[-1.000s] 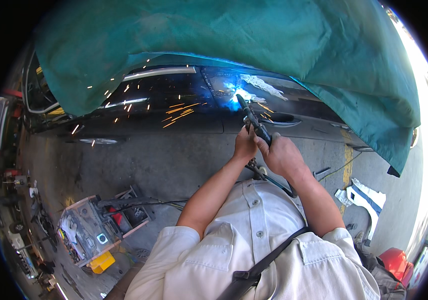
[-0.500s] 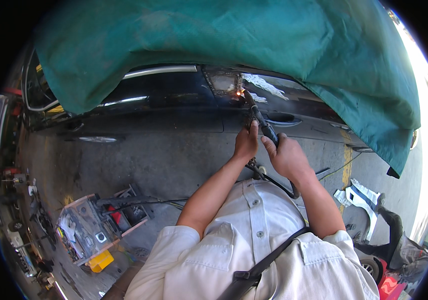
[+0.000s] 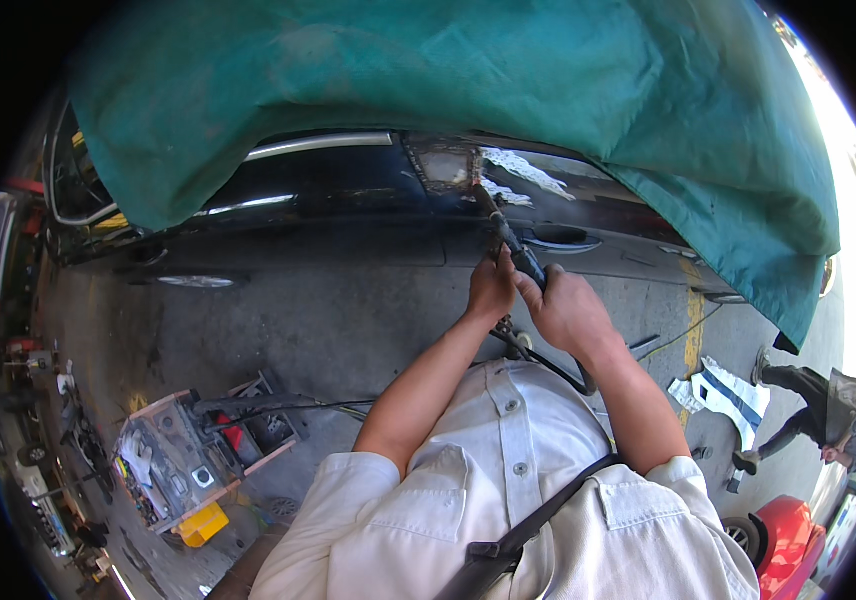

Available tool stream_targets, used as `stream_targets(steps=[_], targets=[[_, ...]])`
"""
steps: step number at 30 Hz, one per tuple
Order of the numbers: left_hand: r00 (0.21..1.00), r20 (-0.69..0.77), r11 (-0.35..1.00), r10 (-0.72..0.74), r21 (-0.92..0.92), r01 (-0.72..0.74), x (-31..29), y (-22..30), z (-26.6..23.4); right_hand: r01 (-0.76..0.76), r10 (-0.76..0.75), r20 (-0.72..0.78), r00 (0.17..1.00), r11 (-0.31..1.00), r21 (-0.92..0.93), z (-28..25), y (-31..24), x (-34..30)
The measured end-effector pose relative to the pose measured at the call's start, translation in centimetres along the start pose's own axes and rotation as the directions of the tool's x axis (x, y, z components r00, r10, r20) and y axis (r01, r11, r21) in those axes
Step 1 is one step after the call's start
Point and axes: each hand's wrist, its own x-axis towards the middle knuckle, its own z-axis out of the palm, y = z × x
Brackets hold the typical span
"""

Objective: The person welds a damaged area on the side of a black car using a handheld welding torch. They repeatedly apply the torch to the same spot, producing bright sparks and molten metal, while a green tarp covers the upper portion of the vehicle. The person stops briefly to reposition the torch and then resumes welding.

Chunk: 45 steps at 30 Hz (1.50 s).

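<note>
Both hands are closed round a black welding torch (image 3: 528,262) that points away from me at a dark car's body panel (image 3: 348,195). My left hand (image 3: 491,288) steadies it near the neck, the fingers partly hidden. My right hand (image 3: 565,308) wraps the handle farther back, thumb along its top. The torch tip reaches the right edge of a patched, greyish square (image 3: 448,166) with a rough, scorched border. A black cable (image 3: 558,370) trails from the handle past my waist. White ragged material (image 3: 526,172) lies on the panel just right of the patch.
A large green sheet (image 3: 428,70) covers the car above the panel. At left stands a tool cart (image 3: 180,455) with a yellow bin (image 3: 202,524). To the right, another person (image 3: 828,405) walks by a white-and-dark panel (image 3: 733,397) on the floor, near a red car (image 3: 786,545).
The bright orange glow at the torch tip has faded. My hands and the torch have shifted slightly left. The person at right has moved, showing more of the floor panel and red car.
</note>
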Motion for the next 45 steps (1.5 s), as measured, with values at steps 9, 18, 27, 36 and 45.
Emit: stream_targets(steps=[9,18,27,36,45], targets=[[0.992,-0.003,0.985,0.128,0.12,-0.127,0.1,-0.5,0.0,0.027,-0.027,-0.012,1.0,1.0,-0.003,0.2,-0.1,0.4],[0.979,0.092,0.983,-0.182,-0.01,0.184,0.1,0.7,-1.4,-0.009,0.016,-0.047,0.999,0.987,0.157,-0.6,3.0,-2.4],[0.944,0.238,0.974,-0.226,0.087,0.211,-7.9,-3.5,-2.8,-0.034,0.083,-0.156,0.984,0.956,0.291,-0.7,13.2,-7.6],[0.879,0.456,0.946,-0.141,0.324,-0.016,-5.5,-5.3,-0.7,0.01,0.05,-0.211,0.976,0.961,0.275,3.6,17.0,-11.6],[0.459,0.871,0.873,-0.174,0.353,-0.338,-1.8,-4.5,-2.2,-0.102,0.516,-0.546,0.66,0.782,0.615,14.1,6.9,-17.7]])
